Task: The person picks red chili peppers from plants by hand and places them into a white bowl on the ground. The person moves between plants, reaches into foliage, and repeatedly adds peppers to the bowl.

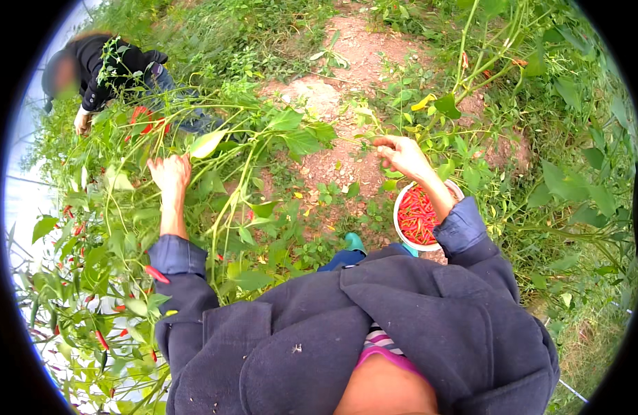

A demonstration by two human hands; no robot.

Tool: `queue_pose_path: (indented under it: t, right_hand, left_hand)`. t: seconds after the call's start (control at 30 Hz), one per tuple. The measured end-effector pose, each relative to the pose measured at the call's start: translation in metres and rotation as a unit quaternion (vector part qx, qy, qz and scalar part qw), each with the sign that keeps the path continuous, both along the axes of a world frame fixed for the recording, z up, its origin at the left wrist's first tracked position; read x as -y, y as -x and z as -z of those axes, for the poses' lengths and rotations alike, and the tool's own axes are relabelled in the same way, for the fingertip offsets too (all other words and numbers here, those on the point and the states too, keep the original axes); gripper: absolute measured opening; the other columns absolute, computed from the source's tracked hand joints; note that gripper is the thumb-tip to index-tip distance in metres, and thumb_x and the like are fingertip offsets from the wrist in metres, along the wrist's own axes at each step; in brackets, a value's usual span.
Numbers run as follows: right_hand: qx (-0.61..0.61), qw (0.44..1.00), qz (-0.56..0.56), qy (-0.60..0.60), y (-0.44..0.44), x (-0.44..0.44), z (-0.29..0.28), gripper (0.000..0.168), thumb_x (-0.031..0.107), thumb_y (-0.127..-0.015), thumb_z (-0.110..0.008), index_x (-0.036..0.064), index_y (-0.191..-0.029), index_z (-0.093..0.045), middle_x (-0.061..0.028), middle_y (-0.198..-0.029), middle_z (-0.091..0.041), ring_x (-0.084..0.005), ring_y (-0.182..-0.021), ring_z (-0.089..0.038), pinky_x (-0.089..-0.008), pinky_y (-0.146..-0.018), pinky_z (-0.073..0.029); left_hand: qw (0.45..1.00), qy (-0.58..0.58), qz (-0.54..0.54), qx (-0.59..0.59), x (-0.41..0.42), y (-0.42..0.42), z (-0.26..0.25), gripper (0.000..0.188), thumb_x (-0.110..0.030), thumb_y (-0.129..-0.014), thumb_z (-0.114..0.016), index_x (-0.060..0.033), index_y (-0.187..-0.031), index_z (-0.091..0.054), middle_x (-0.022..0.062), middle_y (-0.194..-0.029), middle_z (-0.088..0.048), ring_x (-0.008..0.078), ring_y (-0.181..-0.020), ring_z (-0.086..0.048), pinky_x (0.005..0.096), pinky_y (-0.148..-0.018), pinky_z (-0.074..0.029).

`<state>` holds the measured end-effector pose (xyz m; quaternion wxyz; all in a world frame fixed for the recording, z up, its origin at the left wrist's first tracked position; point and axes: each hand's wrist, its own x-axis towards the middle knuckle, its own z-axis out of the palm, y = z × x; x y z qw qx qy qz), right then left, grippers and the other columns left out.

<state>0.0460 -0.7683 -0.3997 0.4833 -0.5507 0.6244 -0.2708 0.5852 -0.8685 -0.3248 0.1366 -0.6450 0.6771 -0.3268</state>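
Note:
Among the stems of a chili pepper plant [246, 135] on the left, my left hand [170, 174] is curled, back upward. Leaves and stems surround its fingers, so its grip is hidden. A pale yellow-green leaf [207, 144] lies right beside it. My right hand [402, 155] is raised over the soil path, its fingers bent; whether something thin is between them is unclear. Below that wrist stands a white bucket [400, 227] holding many red chili peppers [417, 215]. My right forearm hides part of its rim. One red chili [157, 274] hangs by my left sleeve.
At upper left another person [114, 67] bends over the plants, near a red object [145, 122]. More chili plants [573, 181] grow along the right. Red chilies [101, 340] hang at lower left. A bare soil path [345, 57] runs ahead; my teal shoe [354, 243] is below.

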Motion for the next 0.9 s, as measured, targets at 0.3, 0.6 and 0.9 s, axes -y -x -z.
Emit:
queue_pose_path:
  t: [0.3, 0.6, 0.9]
  right_hand:
    - [0.028, 0.994, 0.054, -0.086, -0.02, 0.019, 0.026, 0.031, 0.014, -0.088, -0.053, 0.0, -0.114, -0.063, -0.0057, -0.079, -0.066, -0.0097, -0.064, -0.062, -0.0265, -0.056, -0.052]
    - [-0.009, 0.995, -0.02, -0.096, -0.011, 0.201, 0.055, 0.031, 0.014, -0.087, -0.053, 0.002, -0.114, -0.063, -0.0057, -0.081, -0.068, -0.0104, -0.061, -0.061, -0.0271, -0.056, -0.049]
    - [-0.055, 0.985, -0.114, -0.117, 0.018, 0.381, -0.01, 0.034, 0.015, -0.085, -0.051, -0.001, -0.113, -0.062, -0.008, -0.086, -0.068, -0.0113, -0.065, -0.062, -0.0277, -0.057, -0.051]
  left_hand:
    - [0.989, 0.056, -0.044, -0.132, -0.046, -0.021, 0.039, 0.039, -0.041, -0.087, -0.054, -0.0117, -0.067, -0.069, 0.0075, -0.067, -0.066, 0.0305, -0.075, -0.061, 0.0475, -0.091, -0.037]
    - [0.953, -0.068, -0.223, -0.193, -0.027, -0.012, 0.022, 0.036, -0.047, -0.09, -0.051, -0.0176, -0.081, -0.069, 0.0009, -0.08, -0.064, 0.0246, -0.081, -0.06, 0.0492, -0.095, -0.03]
    - [0.843, -0.108, -0.418, -0.319, -0.035, 0.015, 0.006, 0.045, -0.059, -0.084, -0.049, -0.0208, -0.091, -0.072, 0.0052, -0.088, -0.067, 0.0284, -0.096, -0.06, 0.0561, -0.103, -0.021]
